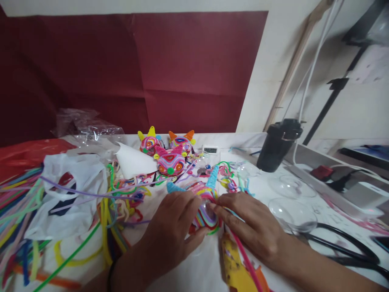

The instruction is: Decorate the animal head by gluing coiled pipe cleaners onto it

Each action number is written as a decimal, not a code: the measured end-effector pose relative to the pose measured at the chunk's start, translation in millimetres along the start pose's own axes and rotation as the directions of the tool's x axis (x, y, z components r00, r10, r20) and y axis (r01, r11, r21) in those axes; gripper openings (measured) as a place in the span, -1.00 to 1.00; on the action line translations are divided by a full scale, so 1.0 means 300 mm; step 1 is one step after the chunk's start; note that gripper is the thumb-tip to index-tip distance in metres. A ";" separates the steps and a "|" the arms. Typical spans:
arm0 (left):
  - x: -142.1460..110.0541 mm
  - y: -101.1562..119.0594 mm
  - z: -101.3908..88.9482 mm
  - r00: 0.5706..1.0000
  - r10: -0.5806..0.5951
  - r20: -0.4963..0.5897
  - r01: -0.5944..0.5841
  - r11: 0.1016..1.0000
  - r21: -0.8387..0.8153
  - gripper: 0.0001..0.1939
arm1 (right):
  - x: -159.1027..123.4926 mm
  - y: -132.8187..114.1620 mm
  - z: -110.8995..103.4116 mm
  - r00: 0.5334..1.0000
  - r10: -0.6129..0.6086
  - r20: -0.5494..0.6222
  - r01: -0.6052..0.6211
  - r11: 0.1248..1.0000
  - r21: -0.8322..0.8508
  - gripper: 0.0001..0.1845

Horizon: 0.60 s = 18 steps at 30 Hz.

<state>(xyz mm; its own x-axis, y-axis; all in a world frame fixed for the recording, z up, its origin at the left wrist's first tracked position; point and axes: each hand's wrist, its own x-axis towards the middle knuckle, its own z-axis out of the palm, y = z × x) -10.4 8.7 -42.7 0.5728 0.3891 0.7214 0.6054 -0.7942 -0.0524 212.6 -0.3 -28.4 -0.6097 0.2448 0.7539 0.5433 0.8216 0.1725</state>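
A striped pipe-cleaner animal head (204, 190) with blue ears lies between my hands, mostly covered by fingers, with a clear plastic part showing at its front. My left hand (173, 227) is closed around its left side, thumb below and fingers on top. From the right, the fingertips of my right hand (252, 223) pinch at its edge, where a pink pipe cleaner (243, 251) comes away and runs down toward me. Under that strand lies a yellow tool (232, 261) with an orange part, perhaps a glue gun.
Behind stand several similar heads, the nearest a pink one (170, 162). Loose pipe cleaners (18, 215) and a white plastic bag (73, 174) fill the left. At right are clear plastic domes (291, 213), a black cable (349, 243), a black cup (278, 146) and a white tray (328, 184).
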 end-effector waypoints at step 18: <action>-0.016 0.002 0.010 0.995 -0.100 -0.012 0.099 0.992 -0.082 -0.56 | -0.001 0.016 -0.002 0.998 0.047 -0.043 -0.044 0.997 0.062 -0.75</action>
<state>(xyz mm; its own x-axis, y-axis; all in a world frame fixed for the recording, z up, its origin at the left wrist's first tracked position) -11.2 7.8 -48.4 0.5023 0.4610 0.7316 0.6117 -0.7874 0.0763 215.6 3.4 -27.4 -0.5584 0.2605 0.7876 0.5328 0.8403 0.0998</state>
